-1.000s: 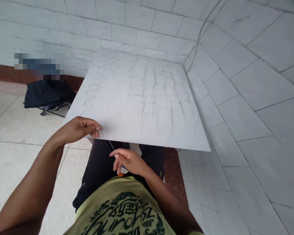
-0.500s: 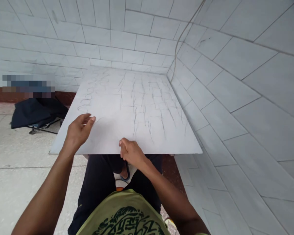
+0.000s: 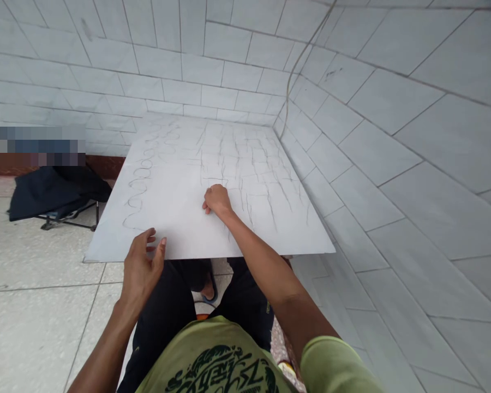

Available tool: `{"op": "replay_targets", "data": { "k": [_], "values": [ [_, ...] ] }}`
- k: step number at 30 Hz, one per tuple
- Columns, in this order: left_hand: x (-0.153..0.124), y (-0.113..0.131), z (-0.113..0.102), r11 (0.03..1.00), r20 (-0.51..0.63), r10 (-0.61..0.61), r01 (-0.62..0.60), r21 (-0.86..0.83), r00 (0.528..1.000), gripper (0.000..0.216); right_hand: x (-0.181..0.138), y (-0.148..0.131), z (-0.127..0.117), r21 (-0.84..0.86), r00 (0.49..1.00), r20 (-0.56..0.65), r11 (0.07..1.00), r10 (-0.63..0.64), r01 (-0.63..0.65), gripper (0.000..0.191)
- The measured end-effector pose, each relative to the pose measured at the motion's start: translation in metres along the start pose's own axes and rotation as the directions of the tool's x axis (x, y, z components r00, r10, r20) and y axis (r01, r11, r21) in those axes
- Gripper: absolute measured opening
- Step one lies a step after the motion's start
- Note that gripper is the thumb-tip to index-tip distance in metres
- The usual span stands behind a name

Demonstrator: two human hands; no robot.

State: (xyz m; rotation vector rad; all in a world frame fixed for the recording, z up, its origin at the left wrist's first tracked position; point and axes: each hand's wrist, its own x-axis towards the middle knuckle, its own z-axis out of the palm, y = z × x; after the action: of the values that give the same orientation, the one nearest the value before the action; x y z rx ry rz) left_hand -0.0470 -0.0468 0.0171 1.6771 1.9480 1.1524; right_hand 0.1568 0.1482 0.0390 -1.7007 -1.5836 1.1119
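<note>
A large white board (image 3: pixel 175 185) lies flat over my lap, marked with dark wavy loops on its left side and rows of thin dark lines across the middle and right. My right hand (image 3: pixel 217 200) rests on the board's middle with its fingers curled together and pressed down among the lines; whatever it holds is hidden. My left hand (image 3: pixel 142 263) hovers at the board's near edge, fingers spread and slightly curved, thumb close to the rim, holding nothing. No thread or needle shows.
A white tiled wall (image 3: pixel 393 164) runs close along the board's right side, with a thin cable (image 3: pixel 298 60) hanging down it. A dark bag on a low metal frame (image 3: pixel 53 194) sits on the tiled floor to the left. My dark trousers (image 3: pixel 167 311) are beneath the board.
My right hand has moved from the near edge up onto the board's middle. My left hand has drawn back from the board's surface to its near edge. The thin thread between them no longer shows.
</note>
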Motion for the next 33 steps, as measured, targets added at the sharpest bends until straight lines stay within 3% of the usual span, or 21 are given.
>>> {"op": "replay_targets", "data": {
  "k": [7, 15, 19, 23, 30, 33],
  "values": [
    [-0.007, -0.012, 0.011, 0.998, -0.015, 0.067, -0.067, 0.003, 0.998, 0.045, 0.012, -0.005, 0.009, -0.105, 0.999, -0.022, 0.994, 0.039, -0.042, 0.018],
    [-0.02, -0.03, 0.034, 0.984, -0.113, 0.177, -0.176, 0.02, 0.978, 0.033, 0.002, -0.007, 0.012, -0.225, 1.0, -0.009, 0.974, 0.006, -0.008, 0.027],
    [-0.026, -0.031, 0.039, 0.973, -0.123, 0.229, -0.222, 0.067, 0.966, 0.037, -0.011, -0.006, 0.014, -0.288, 0.998, -0.024, 0.956, -0.063, 0.054, 0.033],
    [-0.028, -0.03, 0.037, 0.968, -0.124, 0.247, -0.24, 0.069, 0.961, 0.037, -0.045, 0.003, 0.018, -0.363, 0.984, -0.092, 0.925, -0.152, 0.109, 0.031],
    [-0.027, -0.027, 0.042, 0.964, -0.121, 0.256, -0.243, 0.11, 0.959, 0.038, -0.121, 0.041, 0.034, -0.439, 0.89, -0.06, 0.812, -0.453, 0.384, 0.029],
    [-0.023, -0.024, 0.034, 0.972, -0.126, 0.226, -0.215, 0.093, 0.966, 0.035, -0.141, 0.062, 0.041, -0.386, 0.811, -0.077, 0.767, -0.58, 0.513, 0.033]
  ]
}}
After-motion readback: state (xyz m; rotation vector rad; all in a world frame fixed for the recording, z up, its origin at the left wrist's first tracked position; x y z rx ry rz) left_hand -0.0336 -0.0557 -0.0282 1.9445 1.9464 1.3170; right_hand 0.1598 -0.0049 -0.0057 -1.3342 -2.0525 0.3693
